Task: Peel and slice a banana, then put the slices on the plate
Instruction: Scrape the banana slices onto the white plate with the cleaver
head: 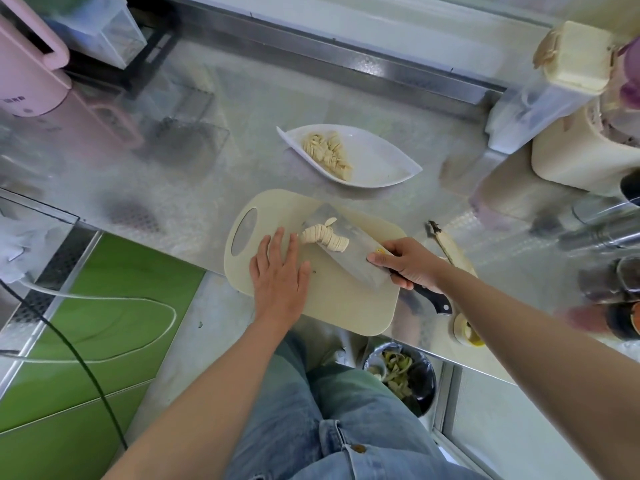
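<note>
Head view, from the left: a pink appliance [29, 77] stands at the far left end of the steel counter [242, 112], with a clear plastic container [104, 32] behind it. Below the counter edge are green cabinet fronts [86, 386], with a white cord [152, 301] looped across them.

Near the middle, a cream cutting board [346, 306] with a handle hole lies at the front edge of the counter. The left hand [278, 275] rests flat on the board, fingers straight and holding nothing, its fingertips just beside a row of banana slices [323, 239]. Whether they touch the slices cannot be told. These slices lie on the flat of a cleaver [353, 268] whose broad blade rests on the board.

Behind the board, well apart from it, a white leaf-shaped plate [384, 164] holds a pile of more slices [327, 154] on its left half.

The right hand [408, 263] grips the cleaver by its black handle, one finger reaching onto the blade. Right of that hand a banana peel [450, 244] lies on the counter. Below the counter edge, a black bin [427, 382] with a clear liner holds peel scraps. At the far right stand cream-lidded containers [575, 60] and some blurred jars.
</note>
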Motion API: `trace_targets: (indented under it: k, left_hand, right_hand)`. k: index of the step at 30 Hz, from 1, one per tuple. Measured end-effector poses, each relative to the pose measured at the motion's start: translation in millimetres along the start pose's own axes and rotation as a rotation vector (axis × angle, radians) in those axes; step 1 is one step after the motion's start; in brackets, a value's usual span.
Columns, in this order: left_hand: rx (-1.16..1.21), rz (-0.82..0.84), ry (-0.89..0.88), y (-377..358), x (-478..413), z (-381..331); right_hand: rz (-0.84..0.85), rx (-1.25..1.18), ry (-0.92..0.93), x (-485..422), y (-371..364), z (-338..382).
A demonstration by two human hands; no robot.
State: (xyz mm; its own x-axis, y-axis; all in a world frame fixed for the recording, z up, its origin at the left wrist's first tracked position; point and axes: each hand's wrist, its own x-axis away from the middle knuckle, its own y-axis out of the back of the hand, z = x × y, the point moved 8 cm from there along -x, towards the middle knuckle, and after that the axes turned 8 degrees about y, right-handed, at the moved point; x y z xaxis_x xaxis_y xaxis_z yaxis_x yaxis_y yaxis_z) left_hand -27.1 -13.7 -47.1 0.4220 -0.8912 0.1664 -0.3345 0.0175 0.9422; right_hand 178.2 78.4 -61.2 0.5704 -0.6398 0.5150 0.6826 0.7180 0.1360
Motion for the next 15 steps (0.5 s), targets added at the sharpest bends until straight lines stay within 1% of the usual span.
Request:
trace_targets:
  k: [6, 11, 15]
  left_hand:
    - [-0.013, -0.037, 0.060, -1, -1, 8]
    - [-0.057, -0.062, -0.002, -2, 7, 5]
    - [-0.035, -0.022, -0.023, -9, 11, -1]
  right_hand:
    - [-0.050, 0.056, 0.003, 8, 7, -3]
    - [-0.121, 0.123, -0.004, 10, 14, -12]
    - [-0.143, 0.142, 0.004, 14, 15, -14]
